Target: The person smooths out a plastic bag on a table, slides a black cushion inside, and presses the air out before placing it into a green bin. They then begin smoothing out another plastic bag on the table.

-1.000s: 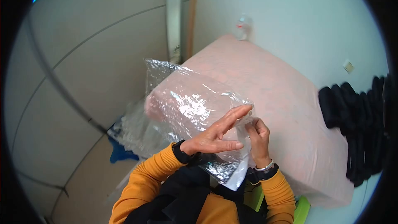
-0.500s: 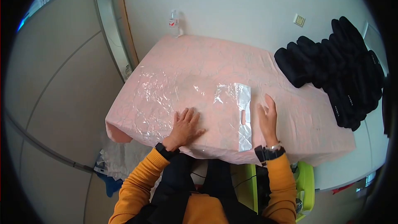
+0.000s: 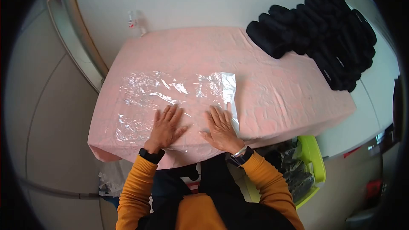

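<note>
A clear plastic bag [image 3: 140, 89] with a white handle strip at its right end lies flat on the pink tablecloth [image 3: 191, 53]. My left hand [image 3: 165, 127] rests palm down on the middle of the bag, fingers spread. Close to the white strip, my right hand [image 3: 220, 130] also lies flat on the bag with its fingers stretched out. It covers part of the strip and its handle slot. Neither hand grips anything.
Black rolled, padded-looking items [image 3: 311, 34] are piled at the back right. A plastic bottle [image 3: 132, 22] stands at the far left corner by the wall. Below the table's right side is a green bin [image 3: 318, 166] holding dark plastic-wrapped things.
My right hand has come down from beside the white strip onto the bag, moving left. My left hand stays flat on the bag. The whole view has shifted.
</note>
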`<act>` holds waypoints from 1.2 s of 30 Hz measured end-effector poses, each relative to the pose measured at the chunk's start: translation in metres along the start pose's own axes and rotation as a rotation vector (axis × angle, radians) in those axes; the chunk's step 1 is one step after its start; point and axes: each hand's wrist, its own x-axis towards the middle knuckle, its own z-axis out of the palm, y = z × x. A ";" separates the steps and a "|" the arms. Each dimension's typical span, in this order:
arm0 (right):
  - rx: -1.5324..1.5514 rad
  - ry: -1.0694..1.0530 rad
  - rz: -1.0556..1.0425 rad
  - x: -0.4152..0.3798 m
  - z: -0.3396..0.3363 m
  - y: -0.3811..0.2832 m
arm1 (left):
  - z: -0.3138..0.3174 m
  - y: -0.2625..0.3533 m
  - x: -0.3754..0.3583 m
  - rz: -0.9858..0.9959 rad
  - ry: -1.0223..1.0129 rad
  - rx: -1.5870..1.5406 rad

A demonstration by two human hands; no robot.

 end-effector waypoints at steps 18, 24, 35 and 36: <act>0.001 -0.085 0.007 -0.002 -0.026 0.044 | -0.030 -0.148 -0.088 -0.451 0.018 0.141; 0.046 -0.109 0.002 0.004 -0.046 0.031 | -0.042 -0.134 -0.087 -0.448 0.026 0.117; 0.034 0.078 0.219 -0.014 -0.042 0.024 | -0.042 -0.139 -0.090 -0.128 0.204 0.075; 0.039 0.083 0.221 -0.013 -0.044 0.024 | -0.030 -0.153 -0.100 -0.103 0.194 0.114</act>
